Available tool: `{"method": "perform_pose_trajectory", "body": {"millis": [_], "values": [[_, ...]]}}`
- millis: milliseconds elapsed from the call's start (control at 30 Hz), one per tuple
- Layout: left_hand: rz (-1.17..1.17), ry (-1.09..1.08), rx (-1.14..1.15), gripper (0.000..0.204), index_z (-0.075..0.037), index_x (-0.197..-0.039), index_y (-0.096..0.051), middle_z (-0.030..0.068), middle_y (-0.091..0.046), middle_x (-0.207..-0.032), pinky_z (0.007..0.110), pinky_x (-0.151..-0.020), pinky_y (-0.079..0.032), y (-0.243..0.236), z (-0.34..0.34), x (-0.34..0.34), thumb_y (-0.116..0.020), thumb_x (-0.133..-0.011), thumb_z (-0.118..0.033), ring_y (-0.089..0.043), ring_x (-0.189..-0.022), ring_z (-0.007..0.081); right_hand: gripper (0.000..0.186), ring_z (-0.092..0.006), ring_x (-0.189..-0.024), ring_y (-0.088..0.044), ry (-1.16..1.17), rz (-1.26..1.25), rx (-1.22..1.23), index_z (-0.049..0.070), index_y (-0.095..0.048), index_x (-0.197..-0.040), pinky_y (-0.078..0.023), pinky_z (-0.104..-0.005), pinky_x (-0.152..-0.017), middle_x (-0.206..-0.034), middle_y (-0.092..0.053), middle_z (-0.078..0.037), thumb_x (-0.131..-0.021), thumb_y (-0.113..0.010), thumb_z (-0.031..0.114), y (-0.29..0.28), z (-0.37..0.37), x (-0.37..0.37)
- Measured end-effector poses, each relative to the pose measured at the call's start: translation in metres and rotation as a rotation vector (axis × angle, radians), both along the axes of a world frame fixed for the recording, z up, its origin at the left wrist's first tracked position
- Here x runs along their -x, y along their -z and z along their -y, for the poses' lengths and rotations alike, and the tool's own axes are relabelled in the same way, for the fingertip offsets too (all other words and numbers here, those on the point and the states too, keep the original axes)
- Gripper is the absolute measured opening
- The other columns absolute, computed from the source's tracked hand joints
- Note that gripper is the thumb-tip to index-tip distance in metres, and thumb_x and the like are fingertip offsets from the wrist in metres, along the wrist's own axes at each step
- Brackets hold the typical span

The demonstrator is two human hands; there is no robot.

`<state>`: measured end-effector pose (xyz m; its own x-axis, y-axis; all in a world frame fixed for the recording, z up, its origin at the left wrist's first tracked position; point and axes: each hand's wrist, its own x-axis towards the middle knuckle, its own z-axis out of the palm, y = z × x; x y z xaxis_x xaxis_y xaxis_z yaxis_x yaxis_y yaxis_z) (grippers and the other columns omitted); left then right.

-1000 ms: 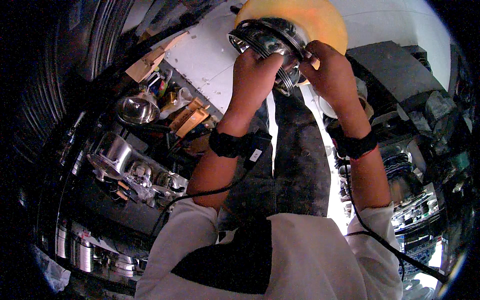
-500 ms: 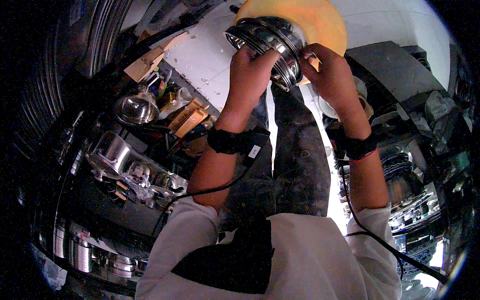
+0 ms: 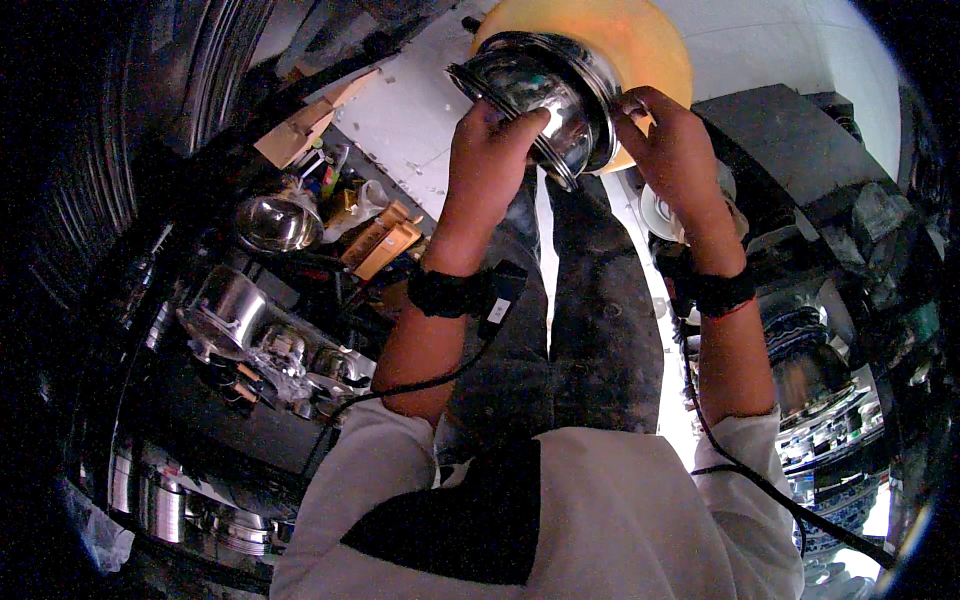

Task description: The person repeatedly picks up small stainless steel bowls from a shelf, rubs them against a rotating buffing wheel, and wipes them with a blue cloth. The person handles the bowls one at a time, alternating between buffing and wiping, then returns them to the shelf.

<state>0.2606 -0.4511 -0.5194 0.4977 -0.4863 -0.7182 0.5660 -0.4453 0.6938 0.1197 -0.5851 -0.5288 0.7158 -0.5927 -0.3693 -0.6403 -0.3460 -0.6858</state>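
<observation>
Shiny metal bowls are tilted on their sides in front of me, over a round yellow-orange surface. My left hand is closed on the rim of the nearer metal bowl, its thumb lying against the outside wall. On the other side, my right hand pinches the rim of a second metal bowl, or a small stack of them. A gap shows between the two rims, though they still partly overlap. The fingertips of my left hand are hidden behind the rim.
To the left are a shiny metal bowl, brown boxes, a metal pot and plastic-wrapped metalware. Patterned bowls are stacked at the lower right. A grey box-like block stands at the right. Black cables run from my wrists.
My left hand has shifted slightly left with the nearer bowl, and the rims have come further apart. My right hand has moved slightly right.
</observation>
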Motion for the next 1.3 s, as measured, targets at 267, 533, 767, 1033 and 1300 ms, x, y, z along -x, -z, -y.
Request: {"method": "perform_pose_trajectory", "body": {"millis": [267,533,767,1033,1300], "values": [[0.051,0.094,0.026,0.023,0.000,-0.092,-0.058,0.0059,-0.061,-0.083,0.027,-0.064,-0.050,0.001,0.009,-0.001,-0.057,-0.079,-0.019,-0.059,-0.077,0.0142,0.026,-0.0204,-0.057,-0.056,0.048,0.065,0.050,0.005,-0.060,-0.096,-0.045,-0.0307,-0.057,-0.084,-0.063,-0.011,-0.077,-0.067,0.021,-0.005,-0.002,0.006],[-0.046,0.126,0.020,0.026,0.002,-0.092,-0.057,0.0075,-0.060,-0.084,0.028,-0.063,-0.049,0.005,0.018,0.001,-0.057,-0.080,-0.022,-0.059,-0.072,0.0145,0.048,-0.0336,-0.089,-0.061,0.043,-0.064,-0.082,0.001,-0.060,-0.098,-0.049,-0.0379,-0.078,-0.097,-0.062,-0.017,-0.072,-0.071,0.040,-0.030,-0.005,-0.012],[0.112,0.369,-0.041,0.028,0.005,-0.088,-0.056,0.0080,-0.060,-0.079,0.027,-0.057,-0.048,0.005,0.012,-0.007,-0.059,-0.079,-0.021,-0.058,-0.067,0.0130,0.041,-0.0316,-0.079,-0.063,0.029,0.048,-0.154,0.005,-0.060,-0.091,-0.050,-0.0378,-0.070,-0.085,-0.064,-0.014,-0.071,-0.072,0.038,-0.012,-0.005,-0.005],[0.031,0.293,0.067,0.026,0.004,-0.087,-0.056,0.0074,-0.061,-0.078,0.026,-0.058,-0.047,0.014,0.011,-0.004,-0.059,-0.080,-0.020,-0.057,-0.067,0.0112,0.035,-0.0312,-0.068,-0.063,0.002,0.053,-0.143,0.007,-0.062,-0.085,-0.049,-0.0384,-0.063,-0.075,-0.064,-0.011,-0.070,-0.072,0.037,-0.006,0.000,-0.005],[0.022,0.308,0.113,0.023,0.004,-0.088,-0.056,0.0057,-0.061,-0.078,0.026,-0.059,-0.048,0.010,0.015,-0.003,-0.058,-0.080,-0.018,-0.057,-0.067,0.0096,0.031,-0.0314,-0.070,-0.063,-0.002,0.033,-0.201,0.007,-0.062,-0.083,-0.049,-0.0378,-0.065,-0.075,-0.064,-0.011,-0.069,-0.072,0.033,-0.008,0.004,-0.006]]}}
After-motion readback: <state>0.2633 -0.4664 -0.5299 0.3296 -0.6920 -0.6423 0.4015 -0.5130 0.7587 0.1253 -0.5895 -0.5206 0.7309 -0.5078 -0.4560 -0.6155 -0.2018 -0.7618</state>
